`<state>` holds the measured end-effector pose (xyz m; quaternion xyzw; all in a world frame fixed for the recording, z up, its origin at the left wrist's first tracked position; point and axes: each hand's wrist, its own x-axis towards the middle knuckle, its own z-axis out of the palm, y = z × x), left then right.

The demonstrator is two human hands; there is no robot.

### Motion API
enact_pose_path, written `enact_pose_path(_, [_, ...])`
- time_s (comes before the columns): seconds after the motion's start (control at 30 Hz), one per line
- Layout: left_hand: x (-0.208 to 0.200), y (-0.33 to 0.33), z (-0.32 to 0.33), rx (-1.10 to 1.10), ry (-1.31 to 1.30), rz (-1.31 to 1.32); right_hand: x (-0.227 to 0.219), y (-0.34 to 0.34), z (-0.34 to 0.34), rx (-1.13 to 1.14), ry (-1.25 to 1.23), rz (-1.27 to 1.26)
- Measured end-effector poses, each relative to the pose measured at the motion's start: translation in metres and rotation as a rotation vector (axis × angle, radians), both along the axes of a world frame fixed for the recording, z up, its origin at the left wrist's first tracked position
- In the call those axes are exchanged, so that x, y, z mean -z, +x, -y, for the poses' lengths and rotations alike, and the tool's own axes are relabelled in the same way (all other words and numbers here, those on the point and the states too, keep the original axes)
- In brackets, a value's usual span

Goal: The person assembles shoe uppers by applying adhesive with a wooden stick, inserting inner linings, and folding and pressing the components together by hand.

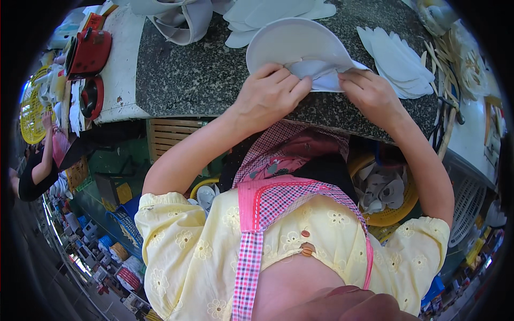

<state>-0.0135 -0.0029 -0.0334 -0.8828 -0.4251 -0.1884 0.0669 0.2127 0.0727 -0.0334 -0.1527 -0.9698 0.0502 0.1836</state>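
Observation:
Over the front edge of the dark speckled stone slab (187,80), I hold a white shoe upper (300,43) with its wide rounded part facing away from me. My left hand (272,92) is closed on its near left edge, thumb and fingers pinching the folded material. My right hand (371,95) pinches the near right edge the same way. Between the hands the near side is creased and gapes a little, showing a pale inner layer. Just behind it lie flat white sole-shaped pieces (273,13), and a fanned stack of white insoles (396,61) rests to the right.
More white uppers (184,21) stand at the far left of the slab. Red containers (91,51) sit on the left bench. Thin sticks and tools (447,101) lie along the right edge. Below, a yellow basket (388,216) holds white pieces. Another person's arm (45,155) shows at far left.

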Motion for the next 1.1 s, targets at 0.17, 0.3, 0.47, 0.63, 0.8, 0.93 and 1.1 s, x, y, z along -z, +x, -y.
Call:
enact_pose_path(0.17, [-0.023,-0.004,-0.009,0.034,-0.041,0.086,-0.031,-0.002,0.000,0.011,-0.070,0.042])
enact_pose_path(0.3, [-0.054,-0.018,-0.023,0.081,-0.793,0.224,-0.052,0.002,0.002,-0.032,-0.461,0.086])
enact_pose_path(0.47, [-0.081,-0.006,-0.045,0.257,-0.807,0.356,-0.066,-0.006,-0.003,-0.006,-1.169,0.043])
enact_pose_path(0.63, [-0.092,0.023,-0.044,0.000,-0.894,0.284,-0.067,-0.002,0.006,0.117,-1.418,-0.236])
enact_pose_path(0.8, [-0.077,0.014,-0.054,0.110,-1.254,0.533,-0.072,0.001,0.016,0.119,-1.534,-0.325])
enact_pose_path(0.93, [-0.077,0.013,-0.056,0.152,-1.342,0.621,-0.066,0.000,0.022,0.070,-1.645,-0.481])
enact_pose_path(1.1, [-0.077,0.015,-0.052,0.230,-1.034,0.562,-0.066,0.003,0.027,0.116,-1.622,-0.520])
